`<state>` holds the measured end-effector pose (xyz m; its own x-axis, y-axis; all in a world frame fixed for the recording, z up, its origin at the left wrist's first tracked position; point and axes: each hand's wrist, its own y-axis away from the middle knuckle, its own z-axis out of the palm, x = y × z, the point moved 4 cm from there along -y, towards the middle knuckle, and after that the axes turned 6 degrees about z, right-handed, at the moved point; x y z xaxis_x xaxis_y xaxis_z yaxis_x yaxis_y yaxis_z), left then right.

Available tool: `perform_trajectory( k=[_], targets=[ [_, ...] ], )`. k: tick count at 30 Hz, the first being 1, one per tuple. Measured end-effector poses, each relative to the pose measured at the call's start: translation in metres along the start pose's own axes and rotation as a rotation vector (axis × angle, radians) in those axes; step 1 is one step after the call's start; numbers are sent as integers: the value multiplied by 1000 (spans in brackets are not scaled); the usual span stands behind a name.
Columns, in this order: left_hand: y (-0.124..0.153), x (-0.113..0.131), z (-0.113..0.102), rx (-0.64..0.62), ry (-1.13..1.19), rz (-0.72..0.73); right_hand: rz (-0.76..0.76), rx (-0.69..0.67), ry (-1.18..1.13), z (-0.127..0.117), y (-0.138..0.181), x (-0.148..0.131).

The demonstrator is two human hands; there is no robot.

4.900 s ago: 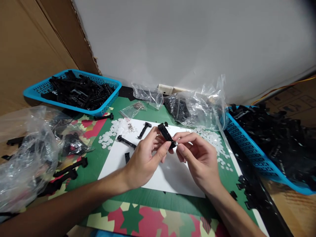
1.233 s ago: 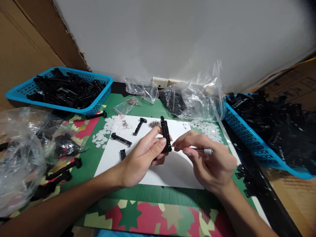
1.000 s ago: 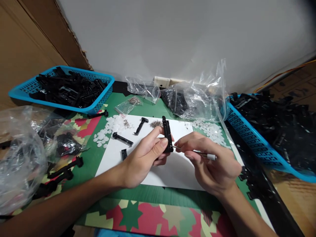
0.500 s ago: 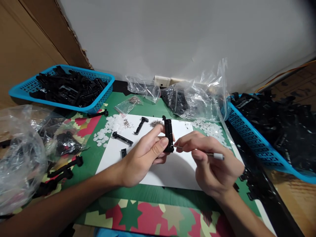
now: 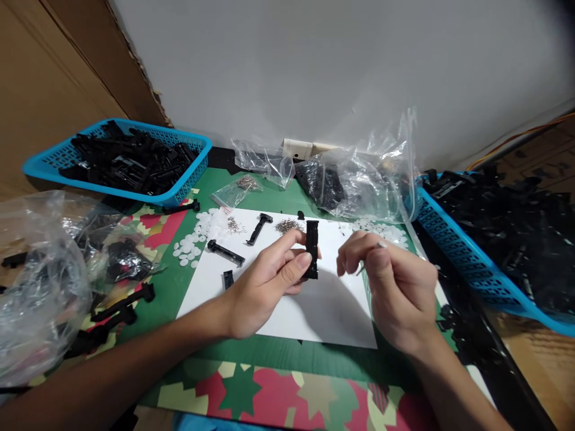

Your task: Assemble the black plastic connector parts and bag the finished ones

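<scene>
My left hand (image 5: 265,287) is closed on a narrow black plastic part (image 5: 312,236), pinched upright between thumb and fingers above the white sheet (image 5: 330,317). To its right, apart from the part, my right hand (image 5: 398,287) is closed around a thin tool with a pale grey end (image 5: 381,244); most of the tool is hidden by the fingers. Beside my left hand on the sheet lie a long black part (image 5: 225,253), another black part (image 5: 259,229) and a partly covered one (image 5: 228,278). Small metal pieces (image 5: 288,226) form a pile behind my left hand.
White translucent discs (image 5: 188,245) lie left of the sheet, more discs (image 5: 381,228) right. Blue baskets of black parts stand left (image 5: 173,194) and right (image 5: 476,257). Clear bags (image 5: 359,185) sit at the back, another bag (image 5: 40,299) at left.
My right hand has pulled the tool away from the black part, to the right, and turned it so less of it shows. My left hand has tilted the part slightly, keeping hold of it.
</scene>
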<state>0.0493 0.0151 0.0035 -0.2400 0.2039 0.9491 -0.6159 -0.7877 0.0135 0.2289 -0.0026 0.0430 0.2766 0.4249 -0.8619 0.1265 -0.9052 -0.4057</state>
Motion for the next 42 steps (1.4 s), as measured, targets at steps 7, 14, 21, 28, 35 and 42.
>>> perform_trajectory(
  k=[7,14,21,28,35,42],
  targets=[
    [-1,0,-2,-3,-28,-1,42,79,-61,-7,0,1],
    [-1,8,3,-39,-64,-19,259,-9,-306,4,-1,6],
    [-1,6,6,-87,-2,33,295,-62,-296,7,-3,4],
    [-2,2,4,-73,-31,34,273,-63,-263,7,-3,3],
    [1,2,8,-50,-97,-24,273,-51,-221,7,-2,5],
    [3,3,9,-44,-245,-8,280,-70,-181,8,-1,6]
  ],
)
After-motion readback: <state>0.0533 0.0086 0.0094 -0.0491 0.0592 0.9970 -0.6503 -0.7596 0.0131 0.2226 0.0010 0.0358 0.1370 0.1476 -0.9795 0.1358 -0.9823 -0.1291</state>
